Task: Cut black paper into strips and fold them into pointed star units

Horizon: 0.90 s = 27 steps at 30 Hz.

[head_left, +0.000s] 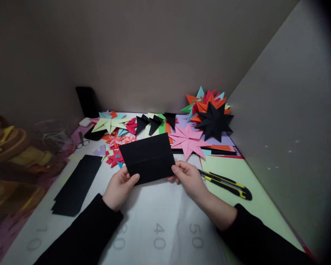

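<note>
A rectangular sheet of black paper [148, 156] with a crease across its middle is held up above the mat. My left hand [120, 187] pinches its lower left corner, thumb on the near face. On the right edge, my right hand [188, 176] grips the sheet between thumb and fingers. Just right of that hand lies a yellow and black box cutter [227, 184]. To the left, a stack of black paper strips [77, 186] rests on the mat. Beyond the sheet are several black folded paper pieces [155, 124].
White mat with printed numbers [143, 221] covers the tabletop. Folded paper stars, including a pink star [188, 140] and a black star [215, 121], line the back. Scissors [82, 140] and a dark phone-like slab [87, 102] sit back left. Pale green paper [253, 217] lies right, beside a wall.
</note>
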Available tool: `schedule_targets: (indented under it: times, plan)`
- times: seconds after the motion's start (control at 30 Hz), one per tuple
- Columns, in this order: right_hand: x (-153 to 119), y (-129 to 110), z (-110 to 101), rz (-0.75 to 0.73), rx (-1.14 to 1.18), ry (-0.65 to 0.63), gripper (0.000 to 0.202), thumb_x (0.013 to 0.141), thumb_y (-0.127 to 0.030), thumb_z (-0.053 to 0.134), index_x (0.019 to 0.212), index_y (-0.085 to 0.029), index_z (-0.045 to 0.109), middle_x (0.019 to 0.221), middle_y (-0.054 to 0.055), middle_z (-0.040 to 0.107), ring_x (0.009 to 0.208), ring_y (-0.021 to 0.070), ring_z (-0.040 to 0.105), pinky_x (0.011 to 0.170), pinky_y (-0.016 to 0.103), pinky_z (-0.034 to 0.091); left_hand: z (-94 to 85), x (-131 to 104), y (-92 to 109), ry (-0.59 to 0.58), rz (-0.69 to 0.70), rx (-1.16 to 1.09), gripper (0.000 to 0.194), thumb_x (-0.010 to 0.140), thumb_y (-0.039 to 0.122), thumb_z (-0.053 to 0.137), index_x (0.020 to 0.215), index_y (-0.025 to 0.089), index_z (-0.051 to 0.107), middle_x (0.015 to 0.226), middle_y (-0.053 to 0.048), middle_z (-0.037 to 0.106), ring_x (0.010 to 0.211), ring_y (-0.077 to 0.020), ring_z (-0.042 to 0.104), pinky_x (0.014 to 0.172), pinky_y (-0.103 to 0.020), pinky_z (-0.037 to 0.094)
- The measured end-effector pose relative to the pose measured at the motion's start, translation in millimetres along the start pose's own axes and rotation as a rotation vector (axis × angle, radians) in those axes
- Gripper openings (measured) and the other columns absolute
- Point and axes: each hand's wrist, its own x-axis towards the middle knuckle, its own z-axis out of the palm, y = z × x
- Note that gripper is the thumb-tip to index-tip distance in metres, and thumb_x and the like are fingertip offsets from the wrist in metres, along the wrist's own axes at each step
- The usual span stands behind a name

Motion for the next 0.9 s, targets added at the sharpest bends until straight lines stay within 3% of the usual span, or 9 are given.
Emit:
schedule_targets:
  times: [0.53,0.73,0.9]
  plan:
    - [0,2,-2,-0.021,-0.024,-0.002,0.029,0.081,-0.045,0.055,0.073,-0.018,0.056,0.054,-0.001,0.061,0.048,0.0121,0.056,0.045,0.021,0.035,3.7,-1,1,-0.030,-0.032,-0.053,0.044,0.068,0.032,0.072,0.107,0.014,0.059,0.103,-0.010,0.068,0.095,-0.0224,0.062,0.089,-0.034,0.044]
    - [1,7,-4,-0.025,-0.057,0.019,0.030,0.082,-0.046,0.054,0.071,-0.018,0.053,0.051,-0.001,0.061,0.048,0.0115,0.055,0.046,0.020,0.034,4.0,-3,0,-0.059,-0.016,-0.110,0.038,0.069,0.028,0.071,0.103,0.014,0.061,0.095,-0.008,0.069,0.085,-0.0200,0.064,0.085,-0.033,0.045]
    - [4,14,-5,0.022,-0.048,0.029,0.031,0.080,-0.048,0.056,0.072,-0.019,0.052,0.056,0.002,0.066,0.045,0.0103,0.050,0.046,0.020,0.034,4.3,-5,0,-0.064,-0.017,-0.168,0.029,0.067,0.022,0.072,0.094,0.015,0.063,0.071,0.000,0.067,0.071,-0.0163,0.063,0.075,-0.030,0.047]
